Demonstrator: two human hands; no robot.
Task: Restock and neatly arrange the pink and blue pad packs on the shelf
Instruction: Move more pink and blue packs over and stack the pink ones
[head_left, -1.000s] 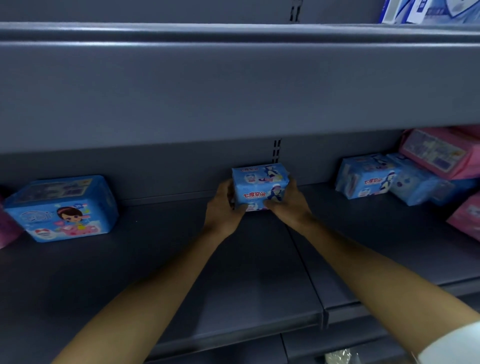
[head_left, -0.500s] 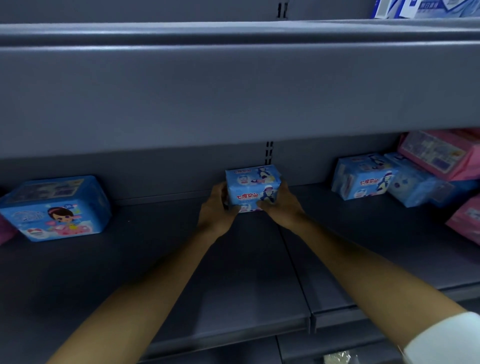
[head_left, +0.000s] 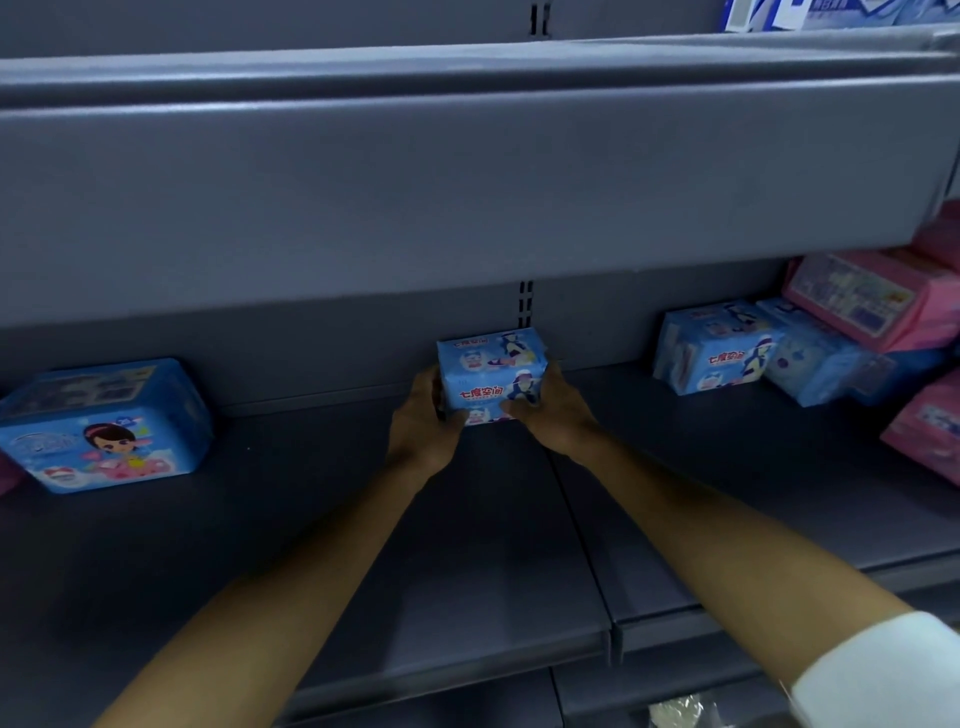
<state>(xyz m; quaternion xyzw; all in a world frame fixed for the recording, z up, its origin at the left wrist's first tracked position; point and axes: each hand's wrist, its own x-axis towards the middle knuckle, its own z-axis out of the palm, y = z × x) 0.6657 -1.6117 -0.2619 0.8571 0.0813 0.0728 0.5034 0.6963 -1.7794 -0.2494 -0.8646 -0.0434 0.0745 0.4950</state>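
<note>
Fingers (head_left: 451, 420) of the left hand (head_left: 423, 436) and right hand (head_left: 560, 418) curl round one blue pack (head_left: 488, 376), far back on the shelf (head_left: 467, 561).

a single view is supplied, taken from a wide-angle camera worn on the head. the camera is set in front of the grey shelf (head_left: 260, 545) and is directed forward and slightly down into the bay. the upper shelf edge (head_left: 467, 171) is imaged close, across the upper half. the left hand (head_left: 423, 434) and right hand (head_left: 558, 415), on the blue pad pack (head_left: 488, 374), are framed at centre, near the shelf back.
</note>
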